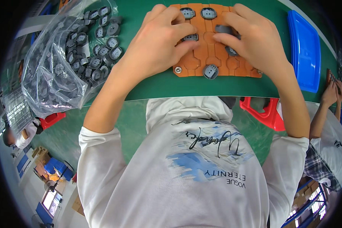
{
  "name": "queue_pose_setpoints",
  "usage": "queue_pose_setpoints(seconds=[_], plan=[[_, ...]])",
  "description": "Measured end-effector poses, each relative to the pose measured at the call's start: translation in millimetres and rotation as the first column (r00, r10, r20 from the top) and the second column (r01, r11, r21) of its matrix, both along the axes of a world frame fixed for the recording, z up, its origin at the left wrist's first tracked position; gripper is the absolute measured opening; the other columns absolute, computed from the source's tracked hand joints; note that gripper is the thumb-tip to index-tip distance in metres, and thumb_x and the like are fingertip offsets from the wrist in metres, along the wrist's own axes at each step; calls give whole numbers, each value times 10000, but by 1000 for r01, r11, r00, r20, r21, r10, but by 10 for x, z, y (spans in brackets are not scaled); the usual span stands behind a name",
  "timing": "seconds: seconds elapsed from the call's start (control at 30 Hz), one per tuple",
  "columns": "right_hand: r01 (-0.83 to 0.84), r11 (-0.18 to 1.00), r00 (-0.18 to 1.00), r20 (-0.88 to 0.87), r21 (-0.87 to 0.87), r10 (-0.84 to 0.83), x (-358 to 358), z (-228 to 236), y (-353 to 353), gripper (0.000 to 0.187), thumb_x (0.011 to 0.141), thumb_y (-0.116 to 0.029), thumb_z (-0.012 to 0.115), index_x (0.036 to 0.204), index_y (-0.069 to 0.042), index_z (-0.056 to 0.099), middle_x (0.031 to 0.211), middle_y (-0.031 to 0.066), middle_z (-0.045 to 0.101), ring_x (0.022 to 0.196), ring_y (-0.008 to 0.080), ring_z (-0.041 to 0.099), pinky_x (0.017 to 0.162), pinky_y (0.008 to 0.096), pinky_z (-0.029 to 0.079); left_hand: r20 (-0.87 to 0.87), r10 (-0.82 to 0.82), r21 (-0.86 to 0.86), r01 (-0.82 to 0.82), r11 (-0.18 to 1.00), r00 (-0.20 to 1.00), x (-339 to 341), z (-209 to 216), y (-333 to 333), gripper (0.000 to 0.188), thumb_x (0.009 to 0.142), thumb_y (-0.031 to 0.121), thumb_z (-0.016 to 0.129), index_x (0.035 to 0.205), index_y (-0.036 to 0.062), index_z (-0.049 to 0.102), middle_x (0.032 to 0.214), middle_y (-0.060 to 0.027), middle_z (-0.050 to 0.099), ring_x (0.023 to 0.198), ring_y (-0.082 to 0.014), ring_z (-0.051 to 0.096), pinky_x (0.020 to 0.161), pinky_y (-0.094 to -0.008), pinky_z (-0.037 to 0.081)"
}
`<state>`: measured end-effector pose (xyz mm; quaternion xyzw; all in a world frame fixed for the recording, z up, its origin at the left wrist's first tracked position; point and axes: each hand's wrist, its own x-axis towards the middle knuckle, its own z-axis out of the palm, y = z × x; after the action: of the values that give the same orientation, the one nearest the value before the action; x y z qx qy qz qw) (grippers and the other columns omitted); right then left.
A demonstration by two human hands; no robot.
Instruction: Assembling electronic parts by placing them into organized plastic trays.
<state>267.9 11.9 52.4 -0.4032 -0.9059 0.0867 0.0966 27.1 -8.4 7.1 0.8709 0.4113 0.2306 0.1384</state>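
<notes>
An orange-brown tray (206, 47) with rounded recesses lies on the green table. Two grey oval plastic parts with light grey faces, one being the part (209, 13), sit in its far recesses. My left hand (161, 40) reaches over the tray's left side, thumb and forefinger curled around a grey oval part (192, 37) in a recess. Over the right side, my right hand (250, 38) pinches a dark grey part (225, 29) between thumb and fingers. Below that thumb shows another grey part (231, 51), partly hidden. One more oval part (211, 71) rests tilted at the near edge.
At the left, a clear plastic bag (51, 81) holds many similar loose parts (96, 62). A blue plastic bin (306, 53) stands at the right. Farther right, another person's hands (333, 91) work at the table. Red stools (264, 114) stand below the table edge.
</notes>
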Motion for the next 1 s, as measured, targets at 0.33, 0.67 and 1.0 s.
queue_pose_setpoints(seconds=[0.33, 0.67, 1.0], plan=[[-213, 974, 972, 82, -83, 219, 16, -104, -86, 329, 794, -170, 768, 1085, -53, 668, 917, 91, 618, 841, 310, 654, 715, 410, 535, 59, 6, -46, -3, 999, 998, 410, -89, -646, 316, 725, 127, 823, 999, 50, 685, 1008, -83, 632, 950, -296, 567, 818, -396, 466], [-168, 979, 985, 9, -112, 170, -23, -163, 138, 390, 769, -130, 798, 1124, -35, 667, 929, 122, 675, 878, 336, 665, 755, 430, 530, 129, 20, 81, -31, 996, 991, 56, -68, -624, 282, 697, 50, 776, 978, 55, 744, 1025, -55, 633, 985, -289, 549, 835, -407, 445], [-255, 949, 966, -87, -186, 243, 29, -208, 225, 311, 791, -137, 786, 1069, -25, 703, 931, 122, 672, 879, 312, 659, 790, 399, 523, 141, -28, -23, 32, 999, 990, 33, -92, -577, 396, 726, 60, 827, 1111, 66, 735, 1040, -64, 618, 1013, -288, 532, 838, -392, 487]])
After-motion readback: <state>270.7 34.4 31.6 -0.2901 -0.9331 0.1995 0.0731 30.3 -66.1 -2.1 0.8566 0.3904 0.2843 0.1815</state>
